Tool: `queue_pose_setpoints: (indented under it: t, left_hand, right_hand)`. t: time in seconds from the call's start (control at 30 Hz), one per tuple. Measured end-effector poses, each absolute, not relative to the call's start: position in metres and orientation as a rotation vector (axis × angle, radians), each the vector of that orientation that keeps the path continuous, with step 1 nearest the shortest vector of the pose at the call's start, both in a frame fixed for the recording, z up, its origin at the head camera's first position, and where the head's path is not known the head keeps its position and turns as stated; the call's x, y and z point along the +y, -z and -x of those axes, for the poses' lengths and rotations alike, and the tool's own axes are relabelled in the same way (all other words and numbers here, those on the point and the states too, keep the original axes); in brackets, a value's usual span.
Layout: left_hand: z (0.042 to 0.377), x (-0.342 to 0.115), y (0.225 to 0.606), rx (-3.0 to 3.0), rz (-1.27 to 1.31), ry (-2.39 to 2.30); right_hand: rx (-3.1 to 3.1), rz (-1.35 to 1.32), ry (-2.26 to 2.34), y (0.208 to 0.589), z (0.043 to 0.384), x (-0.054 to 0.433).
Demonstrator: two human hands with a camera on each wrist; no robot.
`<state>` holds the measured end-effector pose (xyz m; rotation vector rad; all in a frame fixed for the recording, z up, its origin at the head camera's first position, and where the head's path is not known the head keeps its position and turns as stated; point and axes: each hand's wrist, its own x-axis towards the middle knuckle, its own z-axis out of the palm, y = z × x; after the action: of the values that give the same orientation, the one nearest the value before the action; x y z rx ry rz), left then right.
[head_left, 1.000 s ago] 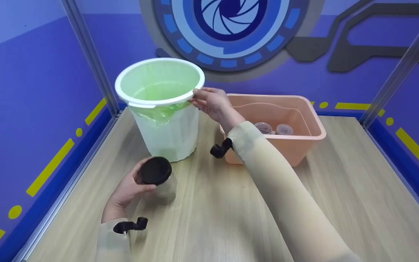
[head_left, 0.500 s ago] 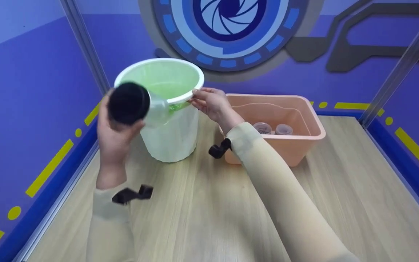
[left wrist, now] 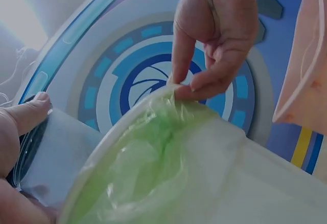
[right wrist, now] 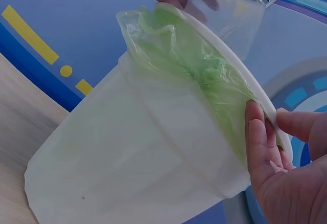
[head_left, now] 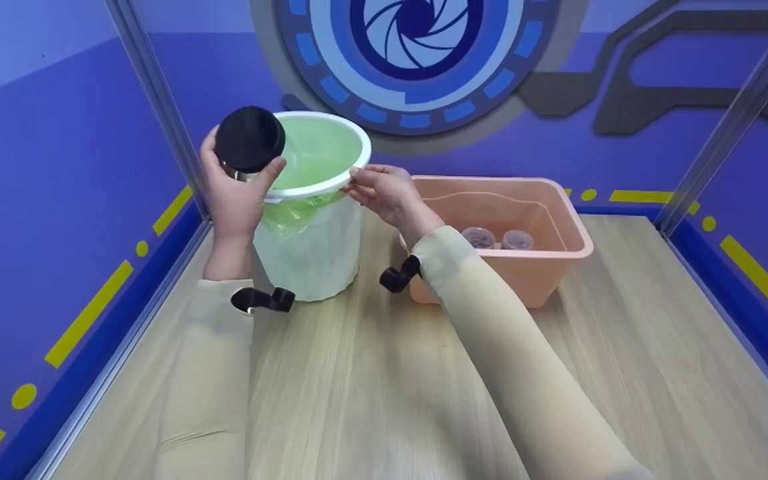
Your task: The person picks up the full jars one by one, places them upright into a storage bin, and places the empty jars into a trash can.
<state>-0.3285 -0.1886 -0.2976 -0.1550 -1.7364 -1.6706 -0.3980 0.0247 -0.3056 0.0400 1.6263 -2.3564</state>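
My left hand (head_left: 232, 210) grips a jar with a black lid (head_left: 251, 139) at the left rim of a white trash bin (head_left: 311, 263). The jar's clear body (right wrist: 230, 22) shows in the right wrist view, tilted over the bin's mouth; I see nothing inside it. A green plastic liner (head_left: 291, 217) folds out over the bin's rim. With thumb and fingers, my right hand (head_left: 391, 193) pinches that rim on its right side, fingertips against the liner, as the left wrist view also shows.
To the right of the trash bin stands a peach-coloured plastic tub (head_left: 531, 280). Two small clear round containers, one at the left (head_left: 477, 238) and one at the right (head_left: 517, 240), lie inside it. Blue printed walls close in the wooden tabletop (head_left: 384, 400).
My left hand has lifted the jar from low in front of the trash bin, up and forward to its left rim. The right hand has stayed on the rim.
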Motion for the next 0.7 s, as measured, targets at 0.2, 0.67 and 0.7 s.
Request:
queue_pose_setpoints:
  t: [0.2, 0.67, 0.7]
  left_hand:
    - [0.3269, -0.1869, 0.2938, -1.775, 0.098, 1.675]
    - [0.3277, -0.1844, 0.2949, -1.673, 0.104, 1.779]
    - [0.3284, -0.1841, 0.2952, -1.669, 0.105, 1.776]
  right_hand:
    - [1.61, -0.032, 2.369, 0.3037, 0.3992, 0.0238]
    - [1.621, -0.03, 2.353, 0.3027, 0.3998, 0.023]
    - [1.618, -0.031, 2.358, 0.3027, 0.4, 0.0234]
